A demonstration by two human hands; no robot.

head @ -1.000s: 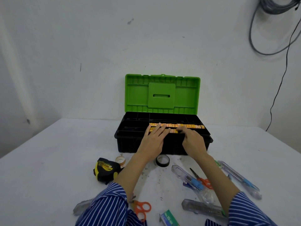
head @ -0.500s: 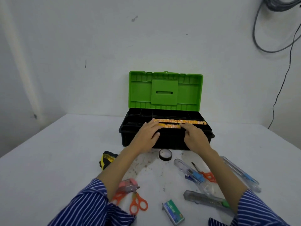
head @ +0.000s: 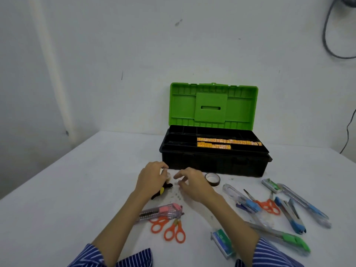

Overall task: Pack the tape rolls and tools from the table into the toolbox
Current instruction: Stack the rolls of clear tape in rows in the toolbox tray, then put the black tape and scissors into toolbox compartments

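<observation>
While the toolbox (head: 213, 160), black plastic with a green ribbed lid raised, stands at frame centre on the white table (head: 67, 199), two orange printed strips (head: 227, 142) lie in its tray, their writing unreadable; the left hand (head: 151, 180) pinches a small pale tape roll (head: 168, 175) just left of centre; the right hand (head: 192, 185) hovers beside it, fingers loosely curled and empty; a dark tape roll (head: 212, 179) lies flat before the box; three orange-handled scissors and several clear utility knives lie scattered below.

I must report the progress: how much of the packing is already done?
Done: orange packets lie in the black toolbox with green lid. In hand: the left hand pinches a small clear tape roll; the right hand hovers beside. Left: dark tape roll, orange-handled scissors, cutters, staple boxes.
</observation>
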